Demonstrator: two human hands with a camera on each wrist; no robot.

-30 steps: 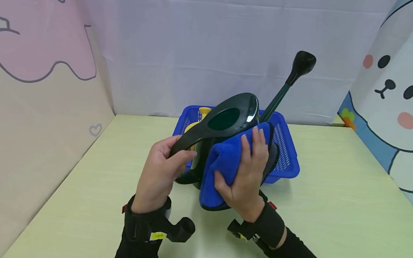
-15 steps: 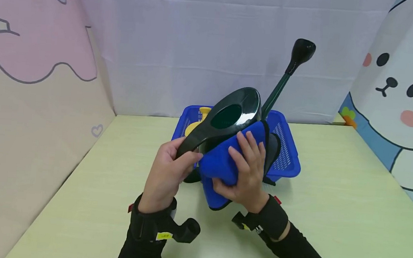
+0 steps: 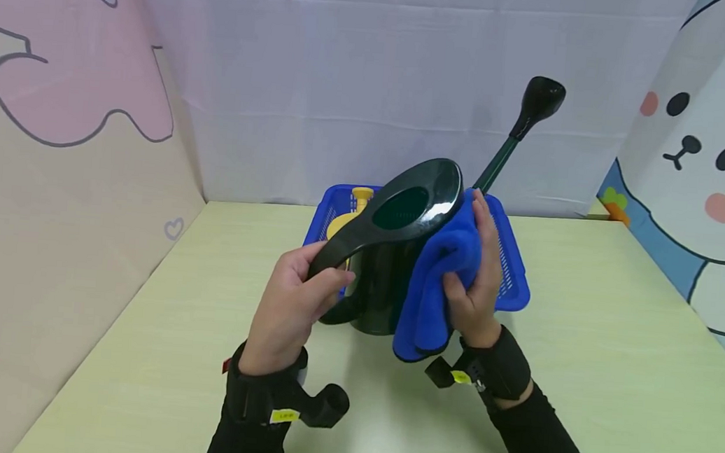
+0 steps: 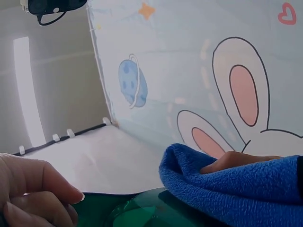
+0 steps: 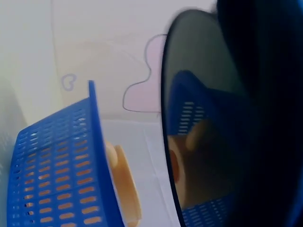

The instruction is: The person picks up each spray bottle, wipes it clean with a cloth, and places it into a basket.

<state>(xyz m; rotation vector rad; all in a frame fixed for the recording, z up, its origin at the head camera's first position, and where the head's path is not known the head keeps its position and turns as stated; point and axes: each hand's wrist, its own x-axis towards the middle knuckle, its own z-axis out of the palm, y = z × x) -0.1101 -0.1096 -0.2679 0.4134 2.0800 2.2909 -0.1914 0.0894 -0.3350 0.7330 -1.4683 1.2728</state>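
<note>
My left hand (image 3: 287, 309) grips the curved handle of a dark green watering can (image 3: 384, 284), held close over the table in the head view. Its long spout (image 3: 498, 164) slants up to the right and ends in a black flared tip. In my right hand (image 3: 481, 284) is a folded blue cloth (image 3: 441, 281) with dark edging, pressed along the can's right side below the spout. The left wrist view shows the cloth (image 4: 232, 189) over the glossy green top of the can (image 4: 142, 213). A dark see-through wall (image 5: 199, 118) fills much of the right wrist view.
Behind the can, a blue perforated plastic basket (image 3: 513, 283) stands on the pale table (image 3: 139, 351). A yellow item (image 3: 340, 223) sits in it. White cloth (image 3: 346, 92) hangs at the back, with cartoon-printed panels at both sides.
My right hand has slid the blue cloth rightward from the can's front to its right side, bunching it on the way. My left hand keeps its grip, shifted slightly right.
</note>
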